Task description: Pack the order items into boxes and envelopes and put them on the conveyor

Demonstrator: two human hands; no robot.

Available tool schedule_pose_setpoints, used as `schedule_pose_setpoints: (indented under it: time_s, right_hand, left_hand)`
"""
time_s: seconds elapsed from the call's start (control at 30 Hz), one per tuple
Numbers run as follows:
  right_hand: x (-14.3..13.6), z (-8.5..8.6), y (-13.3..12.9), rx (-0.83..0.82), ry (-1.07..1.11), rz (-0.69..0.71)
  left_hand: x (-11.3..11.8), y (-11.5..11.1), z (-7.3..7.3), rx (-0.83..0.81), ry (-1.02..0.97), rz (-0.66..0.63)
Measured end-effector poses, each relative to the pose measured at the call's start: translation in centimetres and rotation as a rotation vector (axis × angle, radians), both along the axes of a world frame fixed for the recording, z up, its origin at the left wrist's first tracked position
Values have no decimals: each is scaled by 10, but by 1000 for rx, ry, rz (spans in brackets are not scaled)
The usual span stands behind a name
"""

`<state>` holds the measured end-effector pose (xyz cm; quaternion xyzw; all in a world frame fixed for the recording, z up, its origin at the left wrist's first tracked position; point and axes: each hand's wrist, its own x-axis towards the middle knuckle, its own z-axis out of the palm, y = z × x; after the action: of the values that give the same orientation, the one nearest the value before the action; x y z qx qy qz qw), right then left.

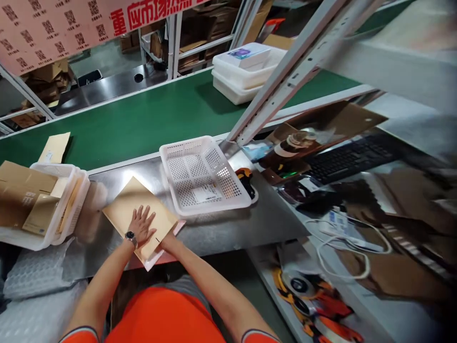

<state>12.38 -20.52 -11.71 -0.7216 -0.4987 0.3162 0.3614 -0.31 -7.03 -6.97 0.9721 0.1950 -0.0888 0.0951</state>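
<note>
Tan envelope (124, 202) may crease if left hand (142, 227), flat atop, fingers apart, presses unevenly; right hand (170, 242) under right edge, can't tell grip.

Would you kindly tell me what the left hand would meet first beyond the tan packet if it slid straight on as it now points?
Beyond the tan packet, the left hand would probably meet the white basket, though depth is unclear and it might narrowly miss.
</note>
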Motion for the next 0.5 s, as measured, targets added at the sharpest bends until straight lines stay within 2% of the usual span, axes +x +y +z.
schedule_pose_setpoints:
  time_s: [0.13,0.17,0.23,0.3,0.37,0.5]
  right_hand:
    - [17,-22,-65,-7,-158,23]
    - [23,-25,-80,-11,-208,-14]
    - [37,-28,-100,-51,-279,-172]
    - [51,-27,-104,-137,-292,-363]
    - [62,-23,-95,-224,-270,-498]
    - [78,-22,-71,-271,-216,-544]
  left_hand:
    - [5,-5,-13,16,-35,2]
    - [9,-6,-15,15,-46,0]
    - [17,-7,-18,8,-59,-2]
    - [23,-7,-21,-2,-61,4]
    - [26,-6,-24,-5,-57,8]
    - [20,-6,-33,16,-64,-9]
